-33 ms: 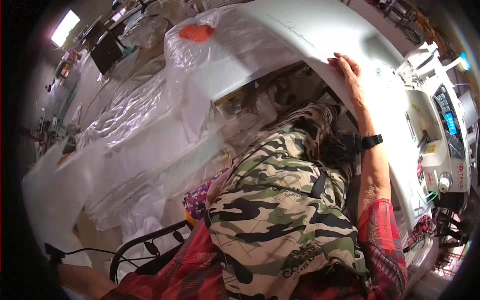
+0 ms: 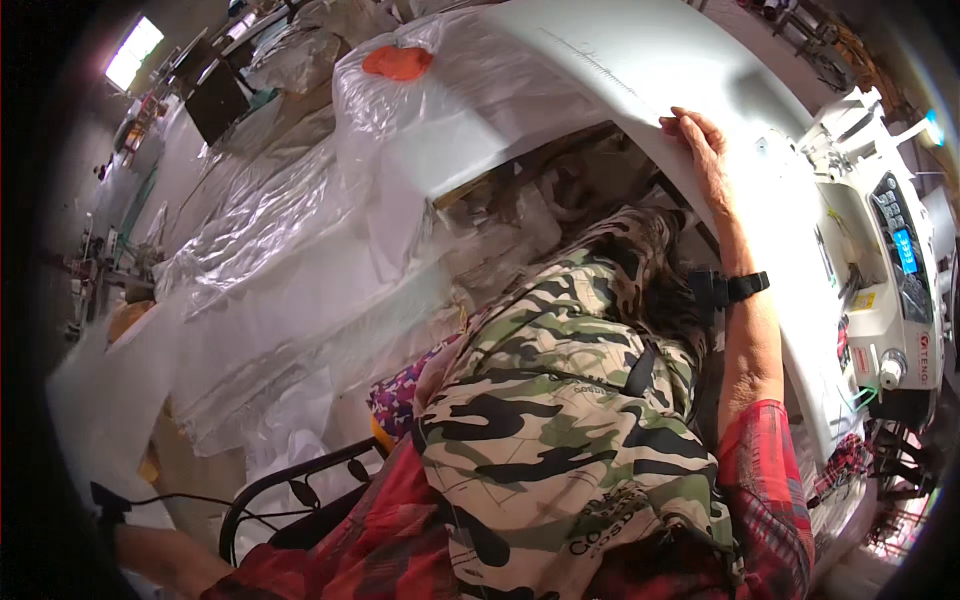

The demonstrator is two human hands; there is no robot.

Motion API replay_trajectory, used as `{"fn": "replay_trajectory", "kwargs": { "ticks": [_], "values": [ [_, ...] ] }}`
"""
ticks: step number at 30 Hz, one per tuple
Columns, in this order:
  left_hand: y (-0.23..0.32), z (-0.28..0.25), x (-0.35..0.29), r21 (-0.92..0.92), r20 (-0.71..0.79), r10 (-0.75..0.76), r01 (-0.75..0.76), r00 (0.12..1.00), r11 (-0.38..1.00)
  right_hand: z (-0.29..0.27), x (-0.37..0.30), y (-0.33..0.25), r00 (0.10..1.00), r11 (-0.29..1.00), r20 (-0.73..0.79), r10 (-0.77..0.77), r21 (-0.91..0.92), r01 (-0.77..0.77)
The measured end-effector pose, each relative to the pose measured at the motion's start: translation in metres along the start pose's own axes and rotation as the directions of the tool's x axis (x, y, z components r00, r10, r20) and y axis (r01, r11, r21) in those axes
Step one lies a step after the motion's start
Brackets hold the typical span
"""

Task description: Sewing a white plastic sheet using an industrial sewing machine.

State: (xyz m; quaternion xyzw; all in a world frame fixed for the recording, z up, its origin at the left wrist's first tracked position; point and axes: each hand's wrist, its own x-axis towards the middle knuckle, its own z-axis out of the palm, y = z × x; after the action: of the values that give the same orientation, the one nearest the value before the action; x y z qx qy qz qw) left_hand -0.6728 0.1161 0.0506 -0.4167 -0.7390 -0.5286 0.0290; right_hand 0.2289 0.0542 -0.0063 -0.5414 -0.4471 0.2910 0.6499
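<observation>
My right hand (image 2: 702,148) lies on the white tabletop (image 2: 630,55) near its inner edge. Its fingers are loosely bent and close together, and nothing shows in them. A black strap with a small dark box (image 2: 728,288) goes round that wrist. At the lower left only my left forearm (image 2: 165,560) shows; the hand is lost beyond the dark rim. Camouflage cloth (image 2: 570,400) covers my lap and legs. To the right of my right arm stands a white sewing machine (image 2: 890,290) with a lit blue display and a keypad.
Clear plastic sheeting (image 2: 260,230) drapes the surfaces at the left. An orange piece (image 2: 398,63) lies on the plastic at the far side. A black metal chair frame (image 2: 290,490) stands at the lower left, beside a purple patterned cloth (image 2: 405,395). Red checked fabric (image 2: 845,462) hangs below the machine.
The whole view has shifted very slightly. My right hand stays in the same place on the tabletop, and the left forearm has hardly moved.
</observation>
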Motion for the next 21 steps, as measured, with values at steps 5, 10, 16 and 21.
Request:
{"fn": "replay_trajectory", "kwargs": {
  "ticks": [5, 10, 16, 21],
  "values": [
    [-0.012, 0.054, -0.001, 0.097, 0.033, -0.016, 0.012, 0.999, 0.995, -0.004, -0.004, 0.003, 0.996, 0.988, 0.062, -0.061, -0.137, 0.069],
    [0.012, 0.218, -0.043, 0.012, 0.224, 0.137, -0.143, 0.965, 0.99, -0.001, -0.007, 0.001, 0.997, 0.993, 0.063, -0.047, -0.106, 0.054],
    [0.107, 0.44, -0.229, -0.249, 0.556, 0.398, -0.311, 0.73, 0.917, 0.002, -0.016, -0.012, 0.999, 0.987, -0.008, 0.033, -0.155, -0.034],
    [0.186, 0.496, -0.363, -0.263, 0.659, 0.624, -0.649, 0.42, 0.714, 0.008, -0.02, -0.018, 0.992, 0.979, -0.079, 0.1, -0.169, -0.112]
  ]
}}
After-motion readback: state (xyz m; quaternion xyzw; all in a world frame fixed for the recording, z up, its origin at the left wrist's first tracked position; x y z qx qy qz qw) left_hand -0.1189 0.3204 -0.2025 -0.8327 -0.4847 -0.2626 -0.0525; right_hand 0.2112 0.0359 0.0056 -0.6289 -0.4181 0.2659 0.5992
